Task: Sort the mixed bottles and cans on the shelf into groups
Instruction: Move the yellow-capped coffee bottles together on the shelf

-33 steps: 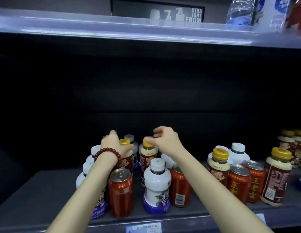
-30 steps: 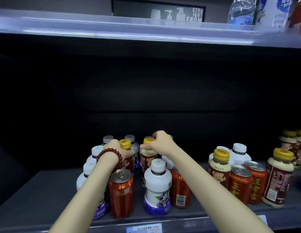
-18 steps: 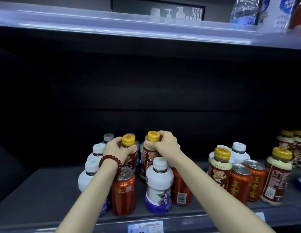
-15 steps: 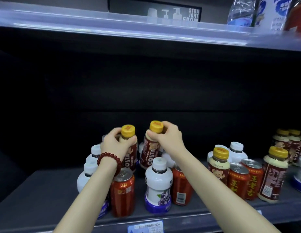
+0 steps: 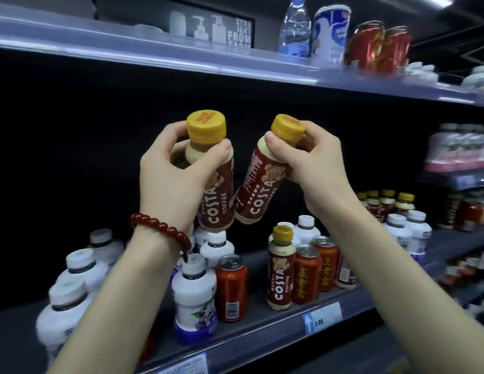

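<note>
tilting right coffee bottle cap-right — left coffee bottle near upright.

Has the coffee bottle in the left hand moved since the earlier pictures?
Yes. The coffee bottle in the left hand went up: it stood among the white bottles on the shelf, now it hangs above them.

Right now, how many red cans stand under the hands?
3 red cans: one left of the standing coffee bottle, two right of it. Arms may hide more.

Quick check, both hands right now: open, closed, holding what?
Left hand: closed on the left coffee bottle.
Right hand: closed on the right coffee bottle.
</note>
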A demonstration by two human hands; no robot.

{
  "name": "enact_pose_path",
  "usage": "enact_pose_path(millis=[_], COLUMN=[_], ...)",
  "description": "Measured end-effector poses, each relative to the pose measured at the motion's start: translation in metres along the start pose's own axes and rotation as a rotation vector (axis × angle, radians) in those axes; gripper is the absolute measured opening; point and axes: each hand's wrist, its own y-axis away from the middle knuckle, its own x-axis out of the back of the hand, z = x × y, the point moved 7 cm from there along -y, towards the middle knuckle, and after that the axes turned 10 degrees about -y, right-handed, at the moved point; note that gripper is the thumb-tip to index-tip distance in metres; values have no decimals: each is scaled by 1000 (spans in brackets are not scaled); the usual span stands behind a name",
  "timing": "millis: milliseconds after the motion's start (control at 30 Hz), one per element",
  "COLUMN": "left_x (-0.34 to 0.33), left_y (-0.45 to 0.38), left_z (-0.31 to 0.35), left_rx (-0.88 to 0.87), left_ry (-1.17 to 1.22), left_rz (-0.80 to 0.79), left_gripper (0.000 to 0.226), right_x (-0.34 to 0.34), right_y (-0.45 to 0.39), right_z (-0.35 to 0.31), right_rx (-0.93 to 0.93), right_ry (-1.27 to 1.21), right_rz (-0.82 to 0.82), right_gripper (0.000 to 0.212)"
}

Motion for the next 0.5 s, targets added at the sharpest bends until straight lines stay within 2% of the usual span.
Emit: enact_pose_path(millis=[233,500], left_x=[-117,-273], left_y=[27,54], left_z=[2,8], left_rx=[66,119], left_ry=[109,120], left_rz=[-138,-146], left_gripper=[25,27], right_x=[120,260], right_y=[-1,-32], right_z=[-1,28], right_rx=[12,4], right_ry=[89,195], right_rz=[87,56], right_gripper=[31,31])
